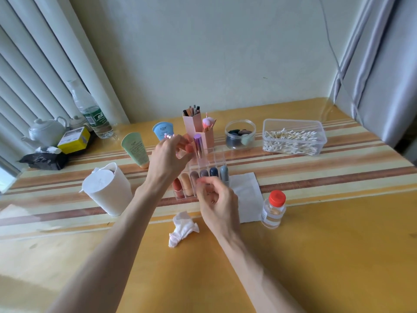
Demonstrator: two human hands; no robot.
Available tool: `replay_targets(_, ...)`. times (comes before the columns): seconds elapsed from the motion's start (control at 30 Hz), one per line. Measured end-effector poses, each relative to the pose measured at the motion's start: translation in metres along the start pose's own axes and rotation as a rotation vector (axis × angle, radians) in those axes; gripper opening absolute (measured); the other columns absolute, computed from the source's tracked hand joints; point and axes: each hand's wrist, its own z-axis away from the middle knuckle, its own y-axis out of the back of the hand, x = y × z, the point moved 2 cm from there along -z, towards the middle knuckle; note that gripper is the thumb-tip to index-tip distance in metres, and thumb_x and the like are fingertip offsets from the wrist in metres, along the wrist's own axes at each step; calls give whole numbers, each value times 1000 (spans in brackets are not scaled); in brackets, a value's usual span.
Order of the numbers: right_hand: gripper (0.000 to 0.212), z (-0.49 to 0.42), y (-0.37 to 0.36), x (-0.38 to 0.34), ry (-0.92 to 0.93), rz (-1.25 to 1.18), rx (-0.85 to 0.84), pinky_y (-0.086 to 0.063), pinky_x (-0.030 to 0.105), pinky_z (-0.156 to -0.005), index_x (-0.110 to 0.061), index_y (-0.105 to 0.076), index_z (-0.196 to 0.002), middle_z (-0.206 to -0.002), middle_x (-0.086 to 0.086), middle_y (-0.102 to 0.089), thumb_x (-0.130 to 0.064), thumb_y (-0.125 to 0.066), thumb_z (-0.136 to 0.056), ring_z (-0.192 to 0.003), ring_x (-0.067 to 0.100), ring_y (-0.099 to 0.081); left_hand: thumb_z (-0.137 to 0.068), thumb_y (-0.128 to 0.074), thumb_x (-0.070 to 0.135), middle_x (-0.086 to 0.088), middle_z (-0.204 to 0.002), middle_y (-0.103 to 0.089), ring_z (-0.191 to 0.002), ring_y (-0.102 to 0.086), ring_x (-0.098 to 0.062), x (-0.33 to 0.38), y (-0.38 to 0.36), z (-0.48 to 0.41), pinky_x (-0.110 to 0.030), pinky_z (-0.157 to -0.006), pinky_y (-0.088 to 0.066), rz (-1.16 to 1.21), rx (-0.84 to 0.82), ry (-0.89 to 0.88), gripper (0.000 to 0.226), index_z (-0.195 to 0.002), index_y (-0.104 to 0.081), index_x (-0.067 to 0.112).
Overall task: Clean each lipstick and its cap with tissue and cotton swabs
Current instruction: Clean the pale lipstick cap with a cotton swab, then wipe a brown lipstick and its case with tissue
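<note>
A clear acrylic organizer (215,154) stands mid-table. Its front row holds several capped lipsticks, from a red one (177,185) to a grey one (224,173). A shiny purple lipstick (199,146) stands upright in the back row. My left hand (170,158) hovers just left of it, fingers relaxed and spread, gripping nothing I can see. My right hand (217,199) has curled fingers, with the tips at the mauve lipstick (204,173); whether it pinches it is unclear. A crumpled, stained tissue (183,229) lies in front. A flat tissue (247,197) lies to the right.
A box of cotton swabs (293,136), a jar (240,134) and pink brush holders (193,120) stand behind. A red-capped bottle (274,208) is right of the flat tissue. A tissue roll (106,188), two tubes (135,150), a water bottle (90,109) and a teapot (46,129) are on the left.
</note>
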Motion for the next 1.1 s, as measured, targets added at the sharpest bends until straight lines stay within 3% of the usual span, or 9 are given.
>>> replay_targets(0.13, 10, 0, 0, 0, 17, 16, -15, -54, 14, -68, -19, -76, -105, -88, -17, -75, -27, -71, -100, -85, -5, -69, -84, -85, 20, 5, -106, -76, -98, -65, -23, -5, -7, -1, -32, -77, -44, -75, -49, -9, 17, -98, -77, 18)
replay_targets(0.3, 8, 1, 1, -1, -2, 0, -36, -45, 6, -62, -19, -74, -102, -81, -17, -72, -26, -71, -100, -79, -5, -67, -84, -85, 24, -3, -113, -75, -108, -63, -30, -4, -9, -4, -34, -84, -41, -143, -65, -24, 26, -108, -78, 16)
replay_targets(0.47, 14, 1, 2, -2, -16, -13, -42, -43, 5, -62, -15, -74, -108, -85, -11, -75, -27, -68, -103, -74, -8, -65, -85, -85, 42, -5, -97, -69, -86, -58, -26, 11, -12, -6, -34, -73, -37, -105, -19, -52, 37, -103, -77, 11)
replay_targets(0.57, 17, 2, 1, -1, -16, -19, -44, -45, 5, -64, -14, -74, -112, -88, -11, -75, -26, -68, -103, -74, -10, -65, -90, -81, 39, -3, -98, -72, -85, -63, -25, 17, -14, -10, -32, -71, -39, -31, 4, -21, 31, -101, -78, 10)
replay_targets(0.73, 20, 0, 4, -1, 25, -46, 87, -55, 20, -67, -16, -74, -112, -87, -14, -74, -32, -69, -101, -76, 4, -68, -92, -79, 37, 3, -96, -69, -79, -60, 3, 24, 6, -13, -7, -68, -40, 143, 55, -3, 27, -99, -77, 11)
replay_targets(0.83, 26, 0, 7, -4, 43, -119, 142, -56, 22, -68, -18, -72, -115, -90, -13, -72, -39, -72, -99, -79, 10, -69, -96, -74, 41, 14, -97, -73, -80, -61, 1, 32, 30, -2, -11, -68, -38, 275, 64, -75, 29, -105, -78, 14)
replay_targets(0.9, 36, 0, 8, -9, 70, -156, 141, -57, 24, -70, -20, -69, -119, -100, -11, -70, -46, -75, -94, -84, 15, -69, -97, -73, 38, 27, -82, -68, -66, -53, 3, 37, 42, 12, -12, -61, -34, 327, 48, -86, 24, -98, -78, 14)
replay_targets(1.03, 47, 2, 5, -17, 230, -100, 121, -53, 16, -78, -15, -66, -129, -114, -4, -65, -32, -84, -89, -97, 9, -67, -96, -74, 34, 9, -63, -53, -55, -29, -6, 30, 53, 45, -17, -53, -22, 416, 3, -64, 23, -93, -78, 12)
replay_targets(1.1, 44, 4, 3, -15, 266, -61, 66, -53, 16, -78, -14, -69, -127, -112, -4, -70, -35, -82, -90, -93, 4, -68, -95, -74, 35, 6, -62, -53, -57, -31, -5, 24, 52, 60, -18, -54, -23, 425, -7, -54, 21, -84, -75, 17)
